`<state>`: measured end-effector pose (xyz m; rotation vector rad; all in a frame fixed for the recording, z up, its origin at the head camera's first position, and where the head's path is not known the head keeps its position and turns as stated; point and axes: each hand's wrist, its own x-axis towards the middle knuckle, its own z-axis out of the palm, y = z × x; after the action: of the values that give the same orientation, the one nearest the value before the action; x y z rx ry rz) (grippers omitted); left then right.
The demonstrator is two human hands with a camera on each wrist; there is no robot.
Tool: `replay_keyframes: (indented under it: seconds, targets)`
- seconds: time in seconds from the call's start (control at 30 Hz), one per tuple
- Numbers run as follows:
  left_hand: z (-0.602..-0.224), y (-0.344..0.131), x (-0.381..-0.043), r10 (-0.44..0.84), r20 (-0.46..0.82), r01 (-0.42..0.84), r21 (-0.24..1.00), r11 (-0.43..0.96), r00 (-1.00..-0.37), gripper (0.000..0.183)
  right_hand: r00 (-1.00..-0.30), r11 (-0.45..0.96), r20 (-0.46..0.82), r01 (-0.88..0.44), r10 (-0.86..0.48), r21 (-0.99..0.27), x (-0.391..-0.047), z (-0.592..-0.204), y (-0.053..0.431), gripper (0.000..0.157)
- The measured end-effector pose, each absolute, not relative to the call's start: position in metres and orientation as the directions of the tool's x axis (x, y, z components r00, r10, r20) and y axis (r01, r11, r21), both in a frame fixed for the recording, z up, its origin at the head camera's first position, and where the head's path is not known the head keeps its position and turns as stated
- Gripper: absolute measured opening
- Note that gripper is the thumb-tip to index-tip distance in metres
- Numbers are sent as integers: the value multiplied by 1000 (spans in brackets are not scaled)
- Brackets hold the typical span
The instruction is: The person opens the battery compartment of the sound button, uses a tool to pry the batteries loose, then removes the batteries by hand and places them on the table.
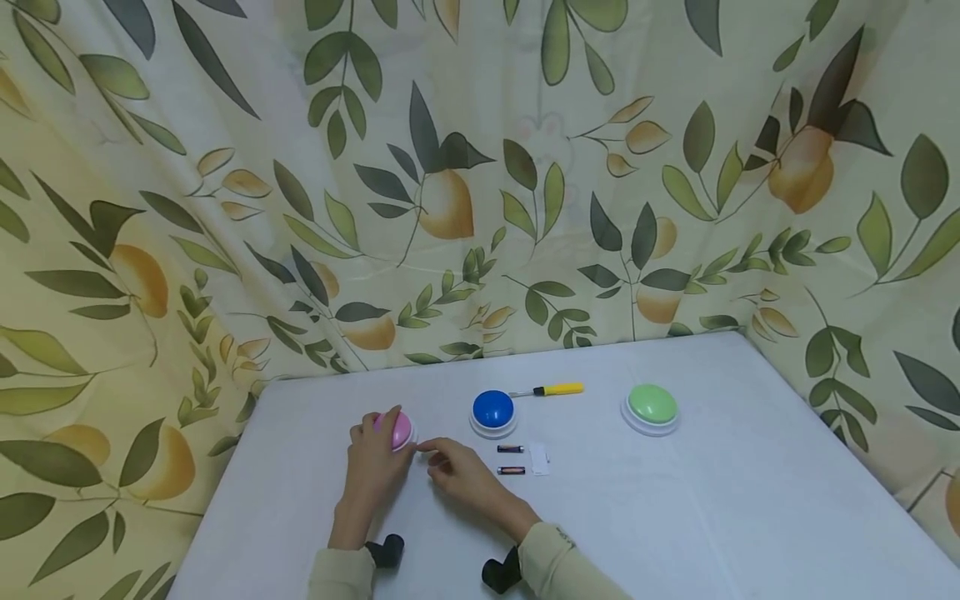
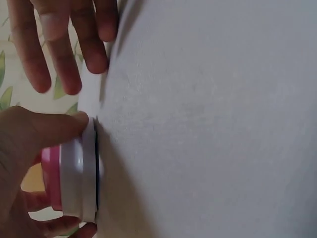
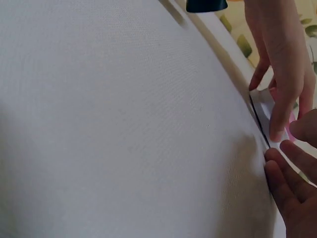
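Note:
My left hand (image 1: 372, 467) grips a pink round push button (image 1: 402, 428) with a white base at the left of the table. In the left wrist view, the thumb is on one side of the white rim (image 2: 74, 171) and fingers curl round the other; the base sits on or just at the tabletop. Just to the right is my right hand (image 1: 467, 482), its index finger reaching toward the button's edge and the left thumb. The right wrist view shows its fingers (image 3: 282, 186) loosely extended beside the base, holding nothing; whether they touch it I cannot tell.
Right of the hands lie two small batteries (image 1: 511, 449) and a small white plastic piece (image 1: 539, 459). Behind them stand a blue push button (image 1: 492, 409) and a yellow-handled screwdriver (image 1: 561, 389). A green push button (image 1: 652, 404) is farther right. Patterned curtain (image 1: 465, 292) borders the white table (image 1: 712, 500).

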<state>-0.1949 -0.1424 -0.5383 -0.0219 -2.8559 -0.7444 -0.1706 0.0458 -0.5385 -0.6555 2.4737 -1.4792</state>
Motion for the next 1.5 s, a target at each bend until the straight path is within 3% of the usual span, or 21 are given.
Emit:
replay_keyframes:
  seconds: [0.2,0.33,0.47,0.6,0.83,0.93,1.2,1.5]
  targets:
    - [-542,-145,-194,-89,172,24,562,827,-981,65,-897,390,67,-256,-437,-885,-167,-545,44,40]
    - [-541,-146,-186,-156,155,-4,697,717,-976,65,-901,371,76,-251,-427,-894,-163,-547,42,40]
    - [-539,-145,-177,-205,59,-50,872,488,-977,61,-902,346,90,-252,-422,-904,-160,-544,41,40]
    - [-537,-141,-172,-171,-14,-59,963,262,-985,56,-900,319,127,-276,-416,-906,-157,-536,42,40]
    - [-539,-129,-169,-32,-90,-84,985,-151,-995,61,-911,322,181,-308,-370,-895,-157,-526,45,40]
    - [-542,-125,-168,17,-89,-90,960,-265,-996,64,-914,317,218,-331,-343,-889,-158,-524,47,40]
    - [-551,-120,-167,87,-70,-96,932,-349,-994,63,-908,316,278,-375,-313,-871,-162,-524,50,41]
    - [-551,-118,-169,137,19,-31,934,-355,-990,50,-954,257,203,-257,-221,-932,-162,-516,53,33]
